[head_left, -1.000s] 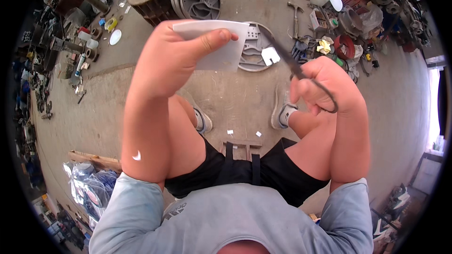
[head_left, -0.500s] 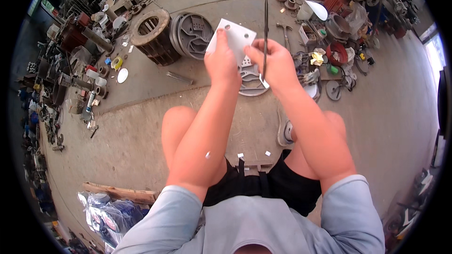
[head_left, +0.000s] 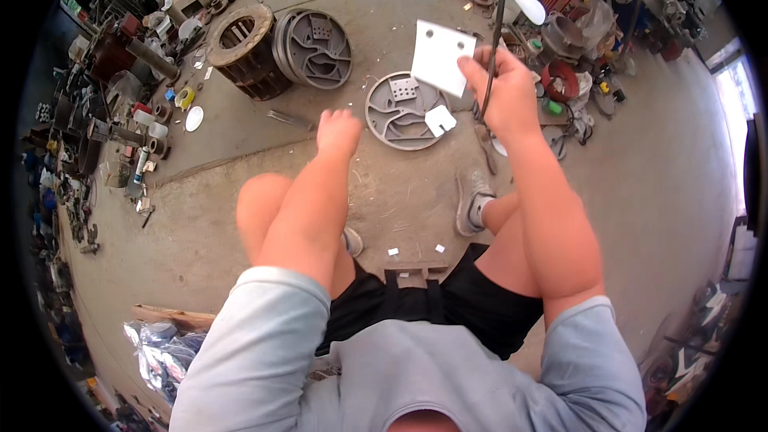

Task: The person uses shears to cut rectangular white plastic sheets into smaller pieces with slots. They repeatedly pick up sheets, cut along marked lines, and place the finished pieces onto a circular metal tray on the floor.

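Note:
My right hand is closed, pinching a white square sheet by its right edge. Two round holes show near the sheet's upper edge. The same hand grips a long, thin, dark tool, seen edge-on, so its kind is unclear. My left hand is apart from the sheet, over the floor, its fingers curled and nothing visible in them. Between and beyond my hands lies a round grey metal casting with curved ribs and a small perforated block. A notched white piece rests on its right edge.
A second ribbed casting leans by a slatted rusty drum. Metal parts crowd the left side; a red ring and other parts lie at right. A metal bar and small white scraps are on the floor.
My left hand has let go of the white sheet and moved down and left. The right hand has shifted right with sheet and tool, uncovering the casting and notched piece.

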### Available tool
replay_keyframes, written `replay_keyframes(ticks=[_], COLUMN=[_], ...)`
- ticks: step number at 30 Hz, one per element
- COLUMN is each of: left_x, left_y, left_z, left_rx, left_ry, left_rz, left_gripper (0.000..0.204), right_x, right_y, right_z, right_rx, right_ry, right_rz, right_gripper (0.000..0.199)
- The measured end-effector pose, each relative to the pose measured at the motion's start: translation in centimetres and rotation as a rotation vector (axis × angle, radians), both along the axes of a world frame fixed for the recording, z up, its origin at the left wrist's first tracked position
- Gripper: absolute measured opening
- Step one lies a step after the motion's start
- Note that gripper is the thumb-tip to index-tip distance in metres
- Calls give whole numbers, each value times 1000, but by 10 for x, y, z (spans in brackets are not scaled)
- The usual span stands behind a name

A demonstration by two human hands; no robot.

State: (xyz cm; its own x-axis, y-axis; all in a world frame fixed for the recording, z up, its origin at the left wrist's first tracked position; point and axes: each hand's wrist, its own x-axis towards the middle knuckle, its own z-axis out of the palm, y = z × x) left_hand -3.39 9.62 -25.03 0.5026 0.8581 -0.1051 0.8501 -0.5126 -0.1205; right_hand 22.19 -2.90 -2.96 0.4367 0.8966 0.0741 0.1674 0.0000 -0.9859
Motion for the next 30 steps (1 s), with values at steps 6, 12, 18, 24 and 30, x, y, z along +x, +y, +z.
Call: replay_keyframes(ticks=[6,12,18,24,30], left_x=[19,66,28,26,12], left_y=[5,-21,-83,-89,-87], left_z=[-4,199,256,262,262], left_rx=[-414,-1369,-1042,-818,-732], left_ry=[-258,-1972,-1825,-1997,-1940], left_rz=[292,336,169,163,145], left_gripper=[25,56,37,26,27], right_x=[-3,-3,-28,-24,-20], right_y=[-7,-16,-28,-40,-50], right_z=[19,24,35,23,19], right_rx=[-37,-33,-20,-64,-242], right_ry=[236,355,372,70,-31], right_rz=[201,260,348,375,344], right_gripper=[28,21,20,35,38])
